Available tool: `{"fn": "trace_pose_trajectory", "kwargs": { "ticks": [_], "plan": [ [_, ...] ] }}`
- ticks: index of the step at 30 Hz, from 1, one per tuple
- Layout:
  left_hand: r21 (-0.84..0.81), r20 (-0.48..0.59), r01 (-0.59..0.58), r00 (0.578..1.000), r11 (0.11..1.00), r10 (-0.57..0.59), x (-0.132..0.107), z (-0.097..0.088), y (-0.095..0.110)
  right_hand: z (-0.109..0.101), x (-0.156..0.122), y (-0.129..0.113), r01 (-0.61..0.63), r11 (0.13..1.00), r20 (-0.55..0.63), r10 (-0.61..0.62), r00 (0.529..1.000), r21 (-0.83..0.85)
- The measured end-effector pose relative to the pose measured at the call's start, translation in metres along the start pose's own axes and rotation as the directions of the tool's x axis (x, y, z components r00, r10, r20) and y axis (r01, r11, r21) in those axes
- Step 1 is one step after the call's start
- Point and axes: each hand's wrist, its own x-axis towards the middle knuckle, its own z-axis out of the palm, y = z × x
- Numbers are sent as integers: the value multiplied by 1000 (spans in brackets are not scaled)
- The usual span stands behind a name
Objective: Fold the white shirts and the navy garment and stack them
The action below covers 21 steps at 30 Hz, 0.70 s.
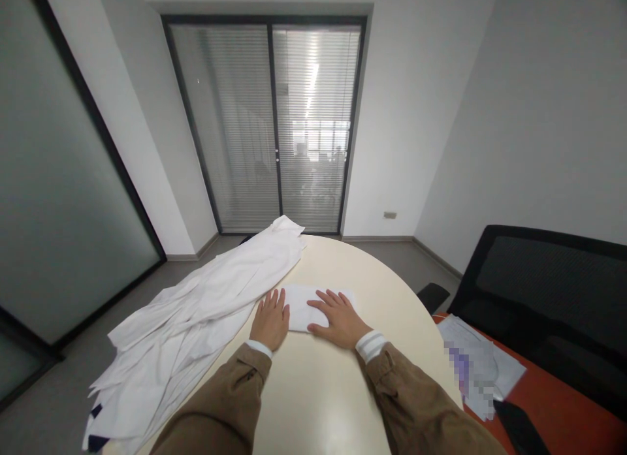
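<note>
A folded white cloth (300, 311) lies flat on the round cream table (323, 390), partly covered by both hands. On its left end rests my left hand (272, 319), fingers stretched out and pointing away from me. My right hand (339, 319) lies spread over the right part of the cloth, its thumb and fingers apart. Neither hand grips anything. Just to the left, a heap of long white garments or cloths (206, 311) covers the table's left side, with dark patches at its near end. What kind of garment they are, I cannot tell.
At the right stands a black mesh-backed chair (548, 305) with an orange seat (563, 396); papers in clear sleeves (484, 357) lie on it. The heap hangs over the table's left edge. Beyond the table is a glass partition with blinds (274, 128).
</note>
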Motion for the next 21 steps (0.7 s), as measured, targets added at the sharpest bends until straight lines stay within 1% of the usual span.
{"fn": "trace_pose_trajectory", "kwargs": {
  "ticks": [4,6,8,11,14,21],
  "plan": [
    [32,-59,-14,998,999,16,-2,6,0,-1,4,17,-87,996,-30,86,996,-23],
    [21,-31,-16,999,1000,17,-3,8,1,-2,7,30,-158,986,-59,155,986,-48],
    [5,5,-12,1000,1000,12,-3,9,2,-2,12,45,-249,966,-98,241,966,-76],
    [-11,24,-21,999,1000,21,-2,8,3,-4,20,68,-375,921,-174,355,919,-107],
    [-26,30,-29,999,999,29,-2,7,3,-5,30,89,-481,869,-268,439,858,-119],
    [-42,17,-20,1000,999,21,3,7,3,-10,56,138,-660,744,-426,566,706,-104]
  ]
}}
